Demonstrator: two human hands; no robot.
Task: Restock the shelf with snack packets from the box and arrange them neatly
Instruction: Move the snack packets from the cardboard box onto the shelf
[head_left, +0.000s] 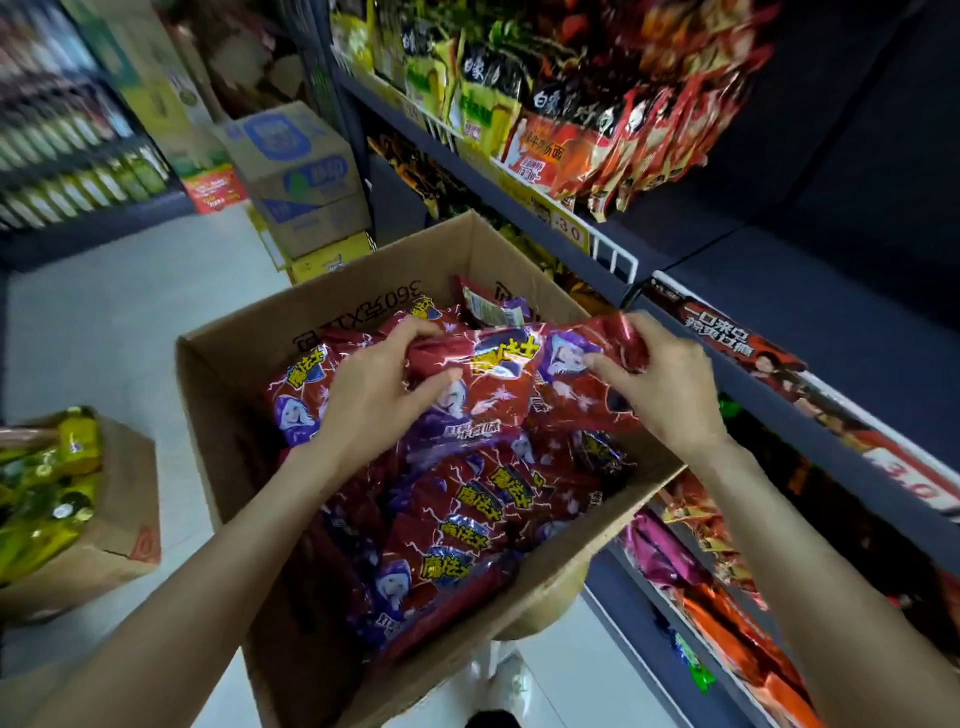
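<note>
An open cardboard box (332, 317) stands in front of me, full of red and purple snack packets (467, 525). Both hands are inside it, over the far half. My left hand (379, 384) grips the left end of a bunch of these packets (498, 374), fingers curled over their top edge. My right hand (660, 379) pinches the right end of the same bunch, thumb on the front. The bunch is lifted slightly above the rest. The dark shelf (810, 332) rises to the right, its middle tier bare behind a printed front strip.
The upper shelf tier holds red and green noodle packs (613, 130) behind a white wire rail. Lower tiers hold pink and orange packets (727, 623). A second box with yellow packets (52, 483) sits on the floor at left. Stacked cartons (301, 176) stand at the aisle's far end.
</note>
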